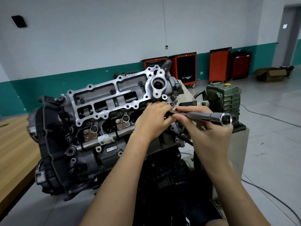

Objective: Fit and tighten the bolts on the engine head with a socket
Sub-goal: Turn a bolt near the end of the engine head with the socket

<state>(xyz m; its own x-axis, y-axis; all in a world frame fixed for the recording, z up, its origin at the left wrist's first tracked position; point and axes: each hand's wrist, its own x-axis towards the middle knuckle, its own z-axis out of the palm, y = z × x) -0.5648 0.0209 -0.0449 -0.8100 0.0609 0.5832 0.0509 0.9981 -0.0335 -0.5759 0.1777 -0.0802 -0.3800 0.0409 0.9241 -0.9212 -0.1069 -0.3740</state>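
Two bare forearms enter from the lower edge and meet at the right end of the engine head (105, 98), which sits tilted on a stand with its bright aluminium frame uppermost.

Right hand (206, 132): thumb and fingers are closed around the shaft of a chrome socket tool (210, 115). The tool lies nearly level. Its wide end, with a square opening, faces the camera and projects past the knuckles. Its narrow dark end points left towards the head.

Left hand (153, 118): the fingers are curled over the narrow end of the tool, against the head's right edge. What they grip beneath is hidden, so the grasp cannot be told. A seated bolt (171, 104) shows just beside the fingertips.

Further bolts stand in the frame: one at its left (83, 100), one at centre (112, 91), one towards the right (140, 82). A toothed belt (42, 141) wraps the engine's left end.

Surroundings: a wooden desk (14, 144) lies at the left edge. A green gearbox (228, 98) with a yellow cap stands just behind the right hand. Red tool cabinets (219, 64) line the far wall, with an open cardboard box (270, 73) on the floor near them. Cables trail across the grey floor (268, 144) at right.
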